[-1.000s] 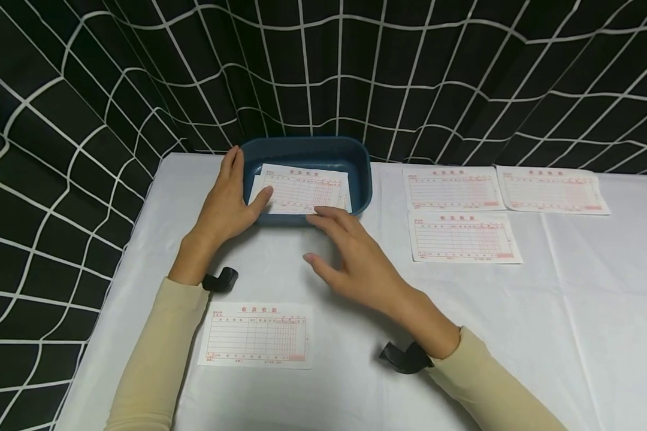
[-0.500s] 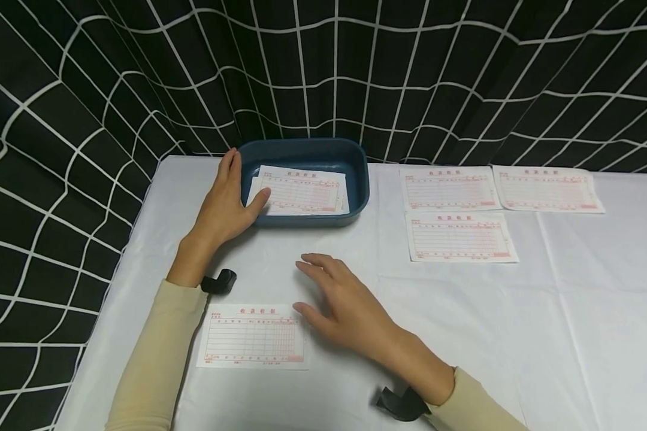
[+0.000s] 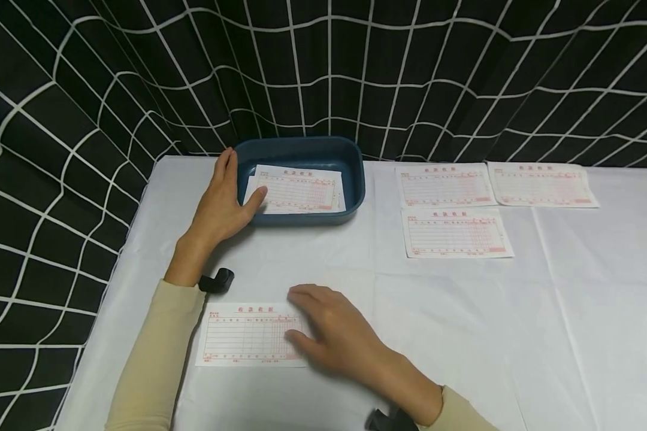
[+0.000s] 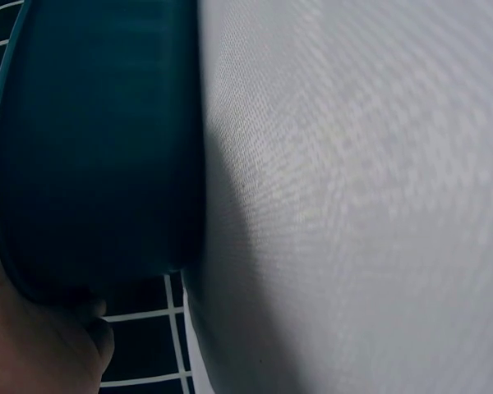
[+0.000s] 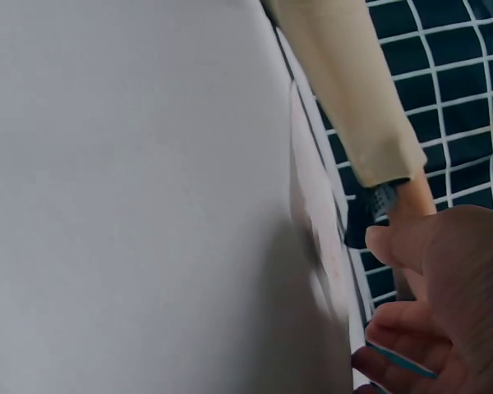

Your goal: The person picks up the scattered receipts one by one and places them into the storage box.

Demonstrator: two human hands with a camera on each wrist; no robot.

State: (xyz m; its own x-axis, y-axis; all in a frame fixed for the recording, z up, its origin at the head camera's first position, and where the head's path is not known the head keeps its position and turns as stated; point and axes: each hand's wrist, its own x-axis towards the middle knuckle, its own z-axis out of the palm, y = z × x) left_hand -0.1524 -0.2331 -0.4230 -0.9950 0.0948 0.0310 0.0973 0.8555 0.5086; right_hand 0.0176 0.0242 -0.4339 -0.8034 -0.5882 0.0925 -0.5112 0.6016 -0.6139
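Where the head view looks down on the white table (image 3: 571, 311), the left hand (image 3: 221, 200) rests flat against the blue tray (image 3: 302, 149) at its 9 o'clock side, thumb on the slips inside (image 3: 299, 188). The right hand (image 3: 334, 335), fingers relaxed, lies on the near receipt (image 3: 242, 335) at its 3 o'clock edge. Three further receipts (image 3: 455, 233) lie at the tray's 3 o'clock.

Left wrist view: palm (image 4: 33, 345) touching the tray wall (image 4: 99, 148).

Right wrist view: fingers (image 5: 411, 345) loosely bent over the receipt's edge (image 5: 320, 230).
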